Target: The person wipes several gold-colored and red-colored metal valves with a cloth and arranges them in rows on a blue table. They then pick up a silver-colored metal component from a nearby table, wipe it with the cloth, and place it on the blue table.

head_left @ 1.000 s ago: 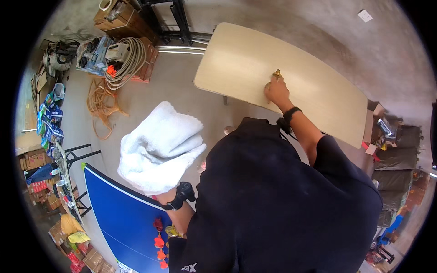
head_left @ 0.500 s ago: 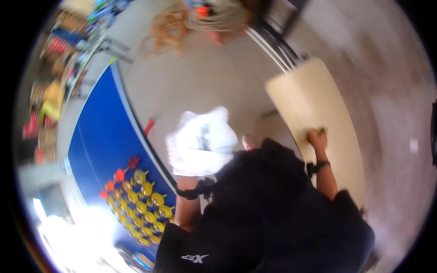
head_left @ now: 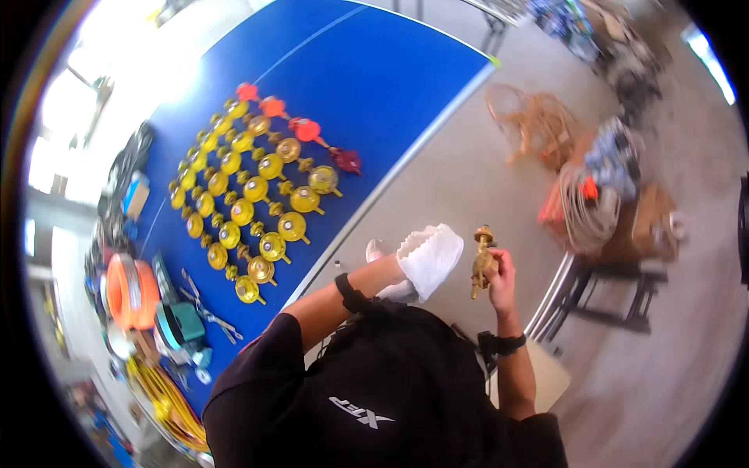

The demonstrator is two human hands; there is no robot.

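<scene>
In my right hand (head_left: 503,282) is a brass valve (head_left: 480,267) with a ribbed hose end, gripped between thumb and fingers and held upright in front of me. A white cloth (head_left: 431,259) drapes over the end of my left forearm (head_left: 373,282) and hides the fingers of that hand. The cloth and the valve are apart, a short gap between them. To the left, rows of yellow round gas regulators (head_left: 243,211) with brass fittings lie on a blue table (head_left: 374,86). Several red-orange ones (head_left: 309,129) line the far end of the rows.
A pale wooden board (head_left: 546,378) is beside my right forearm. Farther right are a coil of pale hose (head_left: 589,203) and a tan tangle of cane or tubing (head_left: 538,125) on the floor. An orange roll (head_left: 133,292) and a teal box (head_left: 179,324) stand at the left.
My view has swung left toward the blue table. My right hand has come up off the pale board and now holds the brass valve near the cloth-covered left hand.
</scene>
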